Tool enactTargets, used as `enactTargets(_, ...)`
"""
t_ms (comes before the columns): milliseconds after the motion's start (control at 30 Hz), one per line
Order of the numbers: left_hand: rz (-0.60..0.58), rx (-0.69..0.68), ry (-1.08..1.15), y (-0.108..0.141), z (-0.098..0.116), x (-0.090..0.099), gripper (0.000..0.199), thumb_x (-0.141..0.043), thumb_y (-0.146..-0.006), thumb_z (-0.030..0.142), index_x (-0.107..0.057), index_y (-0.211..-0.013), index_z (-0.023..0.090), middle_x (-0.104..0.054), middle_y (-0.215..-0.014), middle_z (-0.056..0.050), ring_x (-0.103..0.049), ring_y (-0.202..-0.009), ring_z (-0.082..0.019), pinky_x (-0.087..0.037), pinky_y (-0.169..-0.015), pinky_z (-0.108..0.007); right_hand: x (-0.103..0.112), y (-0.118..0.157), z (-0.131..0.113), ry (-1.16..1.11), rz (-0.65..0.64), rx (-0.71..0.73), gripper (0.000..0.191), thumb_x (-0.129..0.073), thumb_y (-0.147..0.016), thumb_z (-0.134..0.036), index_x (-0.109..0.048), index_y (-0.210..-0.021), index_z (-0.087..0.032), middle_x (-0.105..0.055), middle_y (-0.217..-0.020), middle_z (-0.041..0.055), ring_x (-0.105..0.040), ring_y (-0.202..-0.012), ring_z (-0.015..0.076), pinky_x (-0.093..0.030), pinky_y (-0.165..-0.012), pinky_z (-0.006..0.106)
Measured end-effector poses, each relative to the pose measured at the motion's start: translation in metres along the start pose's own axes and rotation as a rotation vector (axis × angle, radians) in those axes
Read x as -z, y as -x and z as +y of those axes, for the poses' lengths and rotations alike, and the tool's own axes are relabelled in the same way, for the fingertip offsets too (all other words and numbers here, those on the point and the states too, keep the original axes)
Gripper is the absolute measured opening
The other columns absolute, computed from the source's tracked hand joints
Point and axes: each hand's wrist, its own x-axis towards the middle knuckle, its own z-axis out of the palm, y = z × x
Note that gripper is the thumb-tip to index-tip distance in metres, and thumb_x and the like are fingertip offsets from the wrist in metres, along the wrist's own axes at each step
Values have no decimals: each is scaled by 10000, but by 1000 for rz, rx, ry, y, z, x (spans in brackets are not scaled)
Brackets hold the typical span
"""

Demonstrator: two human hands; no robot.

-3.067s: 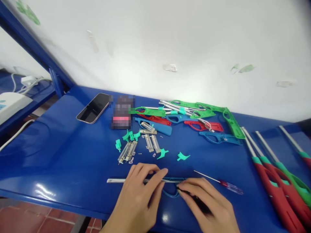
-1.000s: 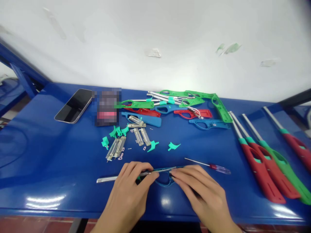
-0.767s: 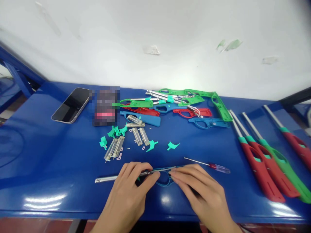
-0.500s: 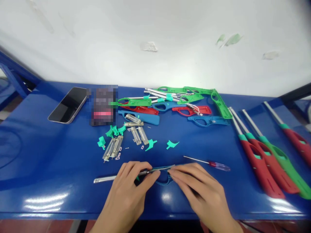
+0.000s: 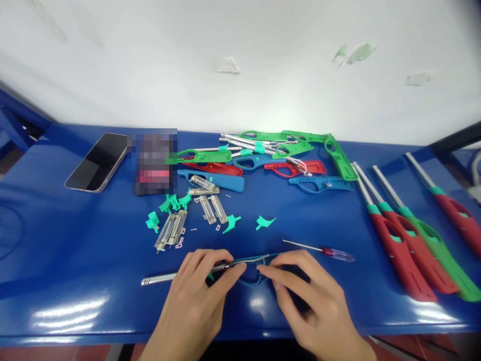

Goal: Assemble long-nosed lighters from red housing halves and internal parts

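Observation:
Near the table's front edge, my left hand (image 5: 203, 293) pinches a blue lighter shell half (image 5: 251, 282) where a metal tube (image 5: 160, 279) joins it. The tube points left, and a bit of green shows under my left fingers. My right hand (image 5: 310, 296) has its fingers closed round the right part of the same shell, with the index fingertip at the trigger loop. A pale wire (image 5: 253, 259) runs along the shell's top. The shell's right end is hidden by my right hand.
A screwdriver (image 5: 336, 254) lies right of my hands. Beyond are green triggers (image 5: 265, 222), clear fuel tanks (image 5: 219, 208) and coloured shells (image 5: 319, 184). Assembled lighters (image 5: 409, 255) lie at the right. A phone (image 5: 98, 163) and a blurred dark object (image 5: 155, 160) are at the back left.
My right index finger and thumb have spread a little, and the fingertip has moved down from the wire to the loop. The view has shifted slightly. My left hand keeps its grip.

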Motion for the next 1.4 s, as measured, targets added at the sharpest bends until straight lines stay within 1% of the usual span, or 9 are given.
enactTargets(300, 10, 8, 20, -1, 1, 0, 461, -499, -1009, -63, -682, -1304, 241, -617, -1205, -71, -549, -1042, -213, -498, -852, -368, 1, 0, 1, 48, 33, 62, 455, -580, -914, 23, -754, -1241, -241, -719, -1068, 52, -690, -958, 188, -623, -799, 326)
enactTargets(600, -16, 18, 28, -1, 0, -1, 443, -497, -1030, -41, -675, -1312, 250, -604, -1223, -72, -531, -1072, -221, -484, -884, -385, 1, 4, 0, 51, 32, 54, 475, -564, -915, 40, -755, -1249, -239, -724, -1080, 50, -684, -970, 173, -623, -810, 317)
enactTargets(700, -8, 24, 34, 0, -1, -2, 439, -492, -1036, -33, -674, -1315, 252, -608, -1223, -72, -535, -1070, -218, -488, -886, -381, 1, 3, 0, 37, 39, 50, 453, -577, -933, 33, -745, -1262, -229, -727, -1096, 59, -696, -988, 174, -631, -827, 318)
enactTargets(767, -2, 32, 38, 0, -1, -1, 431, -488, -1044, -20, -678, -1312, 259, -614, -1220, -72, -542, -1070, -217, -493, -886, -379, 0, 1, 0, 26, 56, 29, 406, -606, -958, 0, -740, -1266, -228, -734, -1098, 63, -711, -992, 178, -639, -840, 322)
enactTargets(900, -5, 36, 37, 1, 0, 0, 433, -482, -1043, -17, -683, -1303, 265, -624, -1216, -71, -551, -1072, -219, -496, -885, -382, 1, -3, -1, 9, 101, -8, 278, -676, -982, -72, -769, -1196, -222, -759, -1056, 53, -750, -948, 170, -647, -842, 294)
enactTargets(967, -4, 42, 36, 1, -1, 0, 439, -482, -1040, -21, -684, -1302, 266, -627, -1216, -71, -555, -1074, -219, -497, -885, -383, 2, -3, 0, 4, 123, -8, 244, -693, -982, -82, -786, -1160, -223, -777, -1042, 47, -766, -925, 168, -652, -836, 279)
enactTargets(1167, 3, 26, 35, 0, -2, -1, 448, -482, -1033, -25, -688, -1304, 267, -637, -1211, -73, -563, -1066, -220, -497, -873, -379, 4, 1, 5, -47, 133, -12, 296, -640, -989, -26, -810, -1103, -240, -807, -1024, 35, -778, -904, 176, -663, -790, 288)
enactTargets(1400, 4, 27, 44, -1, -1, -1, 444, -502, -1020, -38, -688, -1295, 257, -636, -1213, -72, -565, -1059, -219, -496, -873, -387, 1, -3, 5, -91, 147, -51, 237, -699, -978, -39, -779, -1082, -235, -819, -986, 6, -769, -886, 156, -647, -805, 281)
